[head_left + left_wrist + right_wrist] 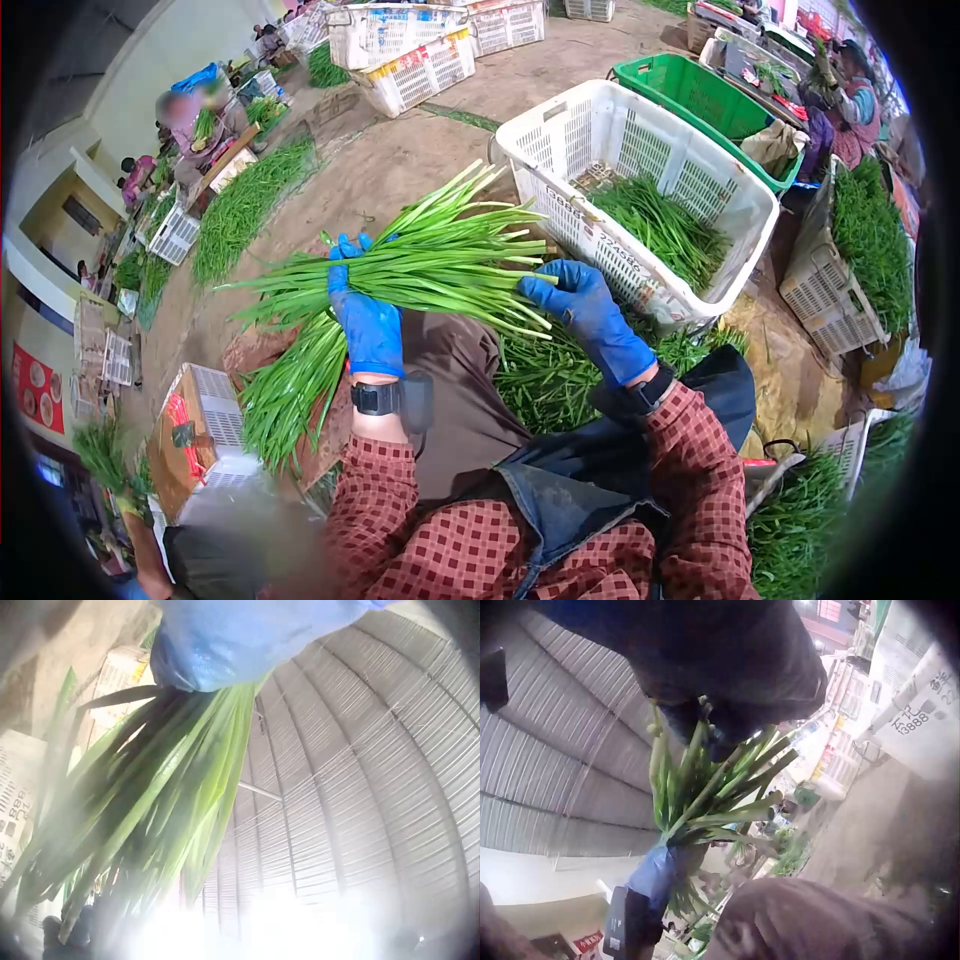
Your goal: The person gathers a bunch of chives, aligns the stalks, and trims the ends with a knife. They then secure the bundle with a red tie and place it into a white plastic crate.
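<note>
My left hand (366,325), in a blue glove, grips a thick bunch of garlic chives (440,262) around its middle. The pale stalk ends point right and the leaves fan out left. In the left wrist view the glove (232,645) closes over the leaves (172,787). At the stalk ends, my gloved right hand (592,315) pinches a few stalks between thumb and forefinger. The right wrist view shows this hand (727,667) dark against the stalk ends (727,795). More chives (290,390) lie below the left hand, beside my knee.
A white crate (540,165) holding chives stands ahead right, with a green crate (690,95) behind it. Loose chives (550,385) cover the ground between my legs. Filled crates (825,290) stand at the right. A brown-topped box (185,440) is at left; other people work farther back.
</note>
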Available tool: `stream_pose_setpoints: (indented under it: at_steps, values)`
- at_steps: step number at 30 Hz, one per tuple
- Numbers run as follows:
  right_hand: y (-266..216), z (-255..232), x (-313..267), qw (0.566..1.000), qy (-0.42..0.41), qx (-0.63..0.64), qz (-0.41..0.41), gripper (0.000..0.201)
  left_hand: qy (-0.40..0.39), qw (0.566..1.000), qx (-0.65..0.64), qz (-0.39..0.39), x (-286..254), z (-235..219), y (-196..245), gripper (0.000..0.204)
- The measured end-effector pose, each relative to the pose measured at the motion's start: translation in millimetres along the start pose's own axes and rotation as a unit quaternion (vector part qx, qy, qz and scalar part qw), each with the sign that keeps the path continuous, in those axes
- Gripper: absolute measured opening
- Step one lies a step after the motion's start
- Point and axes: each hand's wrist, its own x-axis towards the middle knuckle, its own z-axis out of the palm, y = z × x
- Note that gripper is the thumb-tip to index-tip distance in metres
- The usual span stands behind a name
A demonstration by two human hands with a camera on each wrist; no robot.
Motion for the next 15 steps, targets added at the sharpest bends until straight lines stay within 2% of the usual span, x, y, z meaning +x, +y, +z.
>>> stream_pose_setpoints:
  at_steps: [2,4,5,7,8,10,12,13,14,15]
  values:
    - [3.9,-1.6,-3.7,1.0,0.008,-0.015,0.005,0.02,0.01,1.0,0.018,0.011,-0.4,2.3,0.5,0.021]
    - [7.8,-12.4,-7.7,0.989,0.014,-0.147,0.007,0.017,0.003,1.0,0.019,0.011,5.0,-4.7,3.7,0.021]
    - [3.8,-18.5,-11.3,0.995,0.009,-0.097,0.017,0.016,-0.003,1.0,0.017,0.012,8.5,-9.1,6.6,0.021]
    - [-5.3,-36.7,-21.4,0.996,0.064,-0.069,-0.003,0.012,-0.003,1.0,0.0,-0.005,16.2,-16.4,17.7,0.022]
    - [-8.9,-50.0,-25.3,0.993,0.094,-0.072,0.0,0.011,-0.004,1.0,-0.016,-0.023,20.7,-20.3,24.1,0.022]
    - [-0.4,-93.4,-28.9,0.99,0.117,-0.074,-0.028,0.01,-0.001,1.0,-0.019,-0.007,34.0,-33.6,34.5,0.022]
    - [10.9,-135.2,-31.4,0.982,0.18,-0.043,-0.033,0.01,0.0,1.0,0.015,0.005,47.7,-50.2,47.5,0.023]
    - [11.5,-150.3,-34.4,0.98,0.194,-0.036,-0.006,0.009,-0.018,0.996,0.076,0.039,48.0,-52.9,51.3,0.024]
    - [13.4,-164.3,-38.0,0.977,0.209,-0.029,0.021,0.008,-0.019,0.996,0.076,0.045,50.7,-57.7,56.7,0.024]
    - [27.6,-180.0,-37.1,0.968,0.225,-0.113,0.012,0.014,-0.028,0.999,0.026,0.025,55.0,-63.1,63.5,0.022]
